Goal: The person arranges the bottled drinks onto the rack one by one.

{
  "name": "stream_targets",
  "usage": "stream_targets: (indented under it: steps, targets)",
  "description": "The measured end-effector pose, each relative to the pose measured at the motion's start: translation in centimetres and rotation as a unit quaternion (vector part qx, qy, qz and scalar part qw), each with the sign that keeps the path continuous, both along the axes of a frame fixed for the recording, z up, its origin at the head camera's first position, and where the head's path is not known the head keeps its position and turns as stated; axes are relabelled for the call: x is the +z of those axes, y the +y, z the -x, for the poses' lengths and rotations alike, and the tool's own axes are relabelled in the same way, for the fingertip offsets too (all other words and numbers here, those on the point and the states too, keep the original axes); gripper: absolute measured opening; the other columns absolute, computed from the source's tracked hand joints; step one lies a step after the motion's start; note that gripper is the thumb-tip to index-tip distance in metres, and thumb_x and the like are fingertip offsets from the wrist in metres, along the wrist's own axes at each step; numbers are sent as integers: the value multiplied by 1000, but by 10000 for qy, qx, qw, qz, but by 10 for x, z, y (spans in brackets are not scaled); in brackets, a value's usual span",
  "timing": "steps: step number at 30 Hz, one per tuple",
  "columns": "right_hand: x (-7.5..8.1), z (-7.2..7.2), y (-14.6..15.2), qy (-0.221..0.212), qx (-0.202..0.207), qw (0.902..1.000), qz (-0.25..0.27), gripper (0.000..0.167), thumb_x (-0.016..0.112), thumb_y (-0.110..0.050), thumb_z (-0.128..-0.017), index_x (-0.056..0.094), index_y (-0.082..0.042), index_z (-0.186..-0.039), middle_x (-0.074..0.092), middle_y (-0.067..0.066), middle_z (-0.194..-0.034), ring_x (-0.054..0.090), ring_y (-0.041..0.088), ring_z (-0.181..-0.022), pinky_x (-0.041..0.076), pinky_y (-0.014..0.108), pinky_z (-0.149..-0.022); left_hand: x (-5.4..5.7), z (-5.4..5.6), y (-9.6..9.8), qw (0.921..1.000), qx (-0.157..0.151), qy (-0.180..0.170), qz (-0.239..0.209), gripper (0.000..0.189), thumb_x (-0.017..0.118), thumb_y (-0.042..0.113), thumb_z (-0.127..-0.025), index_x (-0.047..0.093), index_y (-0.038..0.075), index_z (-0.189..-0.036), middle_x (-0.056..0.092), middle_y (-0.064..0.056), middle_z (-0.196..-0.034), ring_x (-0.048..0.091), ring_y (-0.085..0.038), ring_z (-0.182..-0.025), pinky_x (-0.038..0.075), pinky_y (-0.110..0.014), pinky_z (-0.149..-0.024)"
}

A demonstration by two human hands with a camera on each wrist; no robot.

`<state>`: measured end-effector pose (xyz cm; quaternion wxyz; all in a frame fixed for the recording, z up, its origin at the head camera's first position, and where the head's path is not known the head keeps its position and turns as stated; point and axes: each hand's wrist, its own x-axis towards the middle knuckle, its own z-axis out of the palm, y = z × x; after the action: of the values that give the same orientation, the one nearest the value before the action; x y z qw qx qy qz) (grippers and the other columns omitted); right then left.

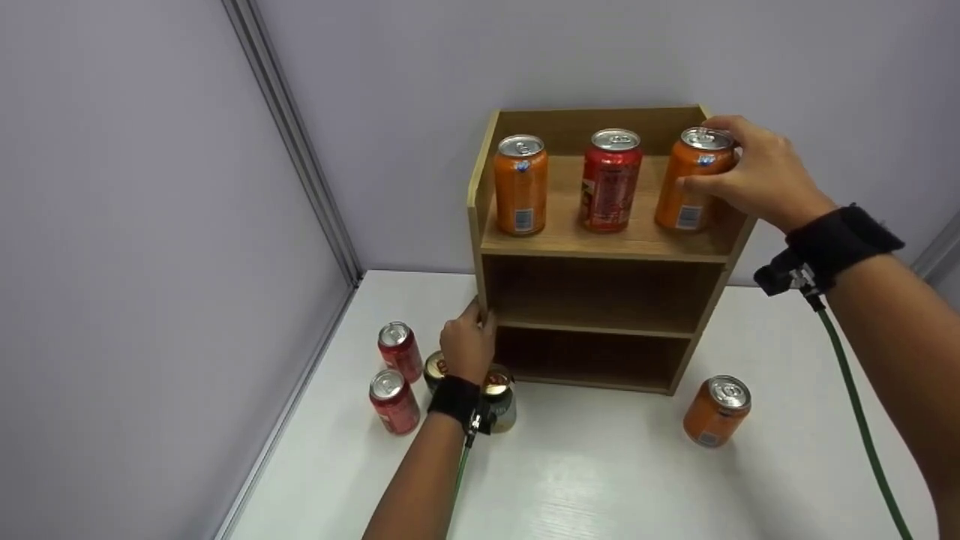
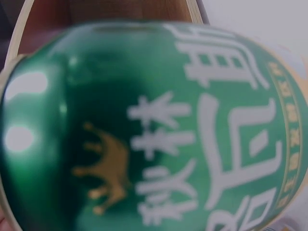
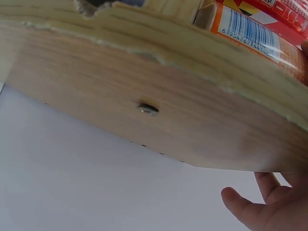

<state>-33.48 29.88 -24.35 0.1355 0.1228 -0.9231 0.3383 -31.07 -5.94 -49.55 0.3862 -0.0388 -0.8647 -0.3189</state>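
On the right of the small wooden shelf's top level, my right hand holds an orange soda can, thumb on its front and fingers by its rim. In the right wrist view some fingers show outside the side panel. My left hand grips the shelf's left side panel near the middle level. A red can and another orange can stand upright on the top level. Close before the left wrist camera is a green can, which hides the left fingers.
Two red cans stand on the white table left of the shelf. Gold-topped cans stand around the left wrist, partly covered by it. An orange can is at front right. Grey walls rise behind and at left.
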Motion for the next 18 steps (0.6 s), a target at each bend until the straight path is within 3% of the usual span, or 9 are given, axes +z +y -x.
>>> stream_targets:
  steps: [4, 10, 18]
  targets:
    - [4, -1, 0, -124, -4, 9999, -79, 90, 76, -45, -82, 29, -14, -152, 46, 24, -139, 46, 44, -124, 35, 60, -100, 0, 2, 0, 10000, -40, -6, -55, 11, 70, 18, -87, 71, 7, -90, 69, -7, -69, 66, -26, -58, 50, -45, -53]
    - [8, -2, 1, -112, 21, 9998, -151, 94, 76, -47, -81, 26, -15, -154, 43, 24, -142, 43, 46, -127, 33, 61, -101, 2, 3, 0, 9999, -41, -95, -57, 19, 70, 18, -87, 73, 7, -103, 71, -8, -73, 68, -26, -61, 51, -46, -55]
    - [12, -7, 2, 346, 132, 9993, 3, 87, 77, -42, -81, 34, -13, -151, 44, 17, -144, 38, 39, -131, 28, 61, -104, 1, 3, 0, 9998, -71, -180, -61, 17, 69, 19, -88, 73, 8, -101, 71, -6, -72, 67, -25, -61, 50, -45, -56]
